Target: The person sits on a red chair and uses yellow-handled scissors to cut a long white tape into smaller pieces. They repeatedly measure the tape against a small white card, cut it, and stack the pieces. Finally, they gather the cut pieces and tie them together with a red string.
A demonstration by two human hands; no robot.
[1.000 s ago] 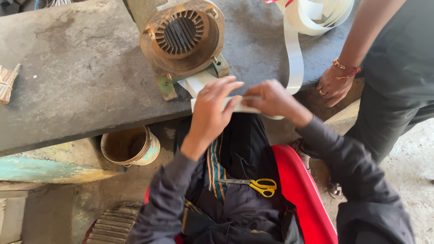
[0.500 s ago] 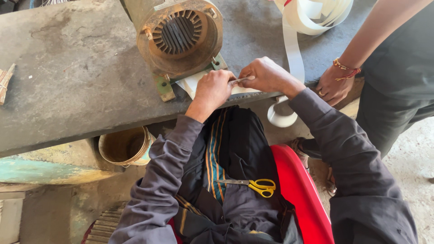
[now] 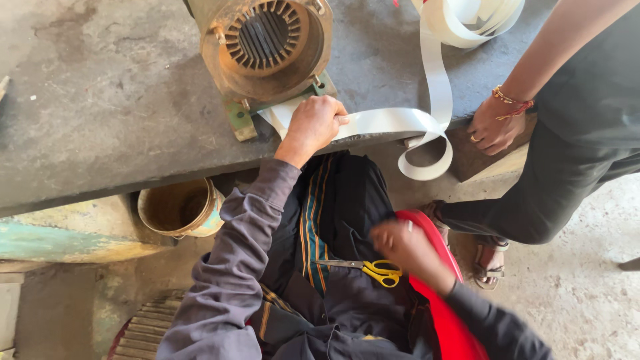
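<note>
My left hand (image 3: 313,127) presses down on a white paper strip (image 3: 393,121) at the front edge of the workbench (image 3: 100,107), just in front of a rusty motor stator (image 3: 267,43). The strip runs right, loops down off the bench and rises to a loose coil (image 3: 477,17) at the back. My right hand (image 3: 403,247) is blurred, hovering over my lap beside yellow-handled scissors (image 3: 373,270) that lie on my dark trousers. Its fingers look curled; nothing shows in them.
Another person stands at the right, one hand (image 3: 493,130) with a beaded bracelet resting on the bench edge. A dented metal can (image 3: 180,208) sits under the bench. I sit on a red seat (image 3: 437,313). Concrete floor lies to the right.
My right hand left the strip on the bench and dropped to my lap near the scissors. My left hand stayed on the strip. The strip's loop now hangs further right.
</note>
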